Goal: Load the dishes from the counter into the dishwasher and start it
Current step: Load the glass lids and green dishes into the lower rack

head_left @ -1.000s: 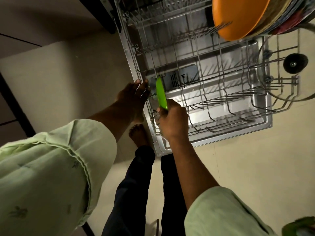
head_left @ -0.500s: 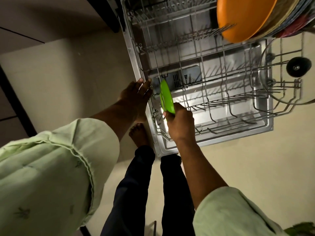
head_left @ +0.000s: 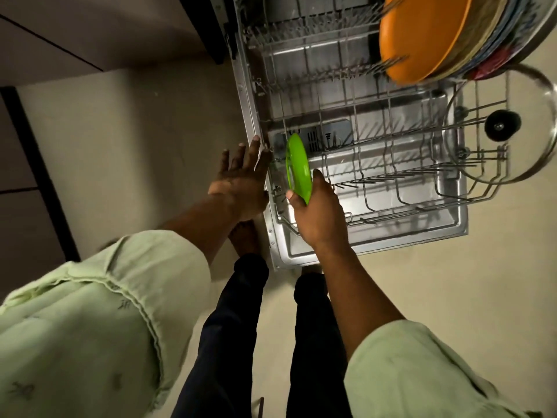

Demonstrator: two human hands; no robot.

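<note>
Slotting step, by the look of it: small bright-green round plastic plate (head_left: 297, 167) standing on edge just above left front corner of silver wire lower rack (head_left: 422, 208). Right hand (head_left: 319, 215) pinching plate's lower rim, thumb on one face, curled fingers on the other. Left hand (head_left: 241, 182) flat and spread just outside rack's left side, fingers straight, gripping nothing; actual contact with rack hard to confirm.

Probably best: lower plate straight down between two neighbouring tines near that corner, held vertical to seat rim in the gap, not on a tine tip. Brace rack's left side with the flat palm against rolling. Release only after feeling plate lean unaided. Already loaded: large orange round plate (head_left: 422, 37) fronting a stack at rack's far right; round glass lid with black knob (head_left: 530, 146) at rack's right end.
</note>
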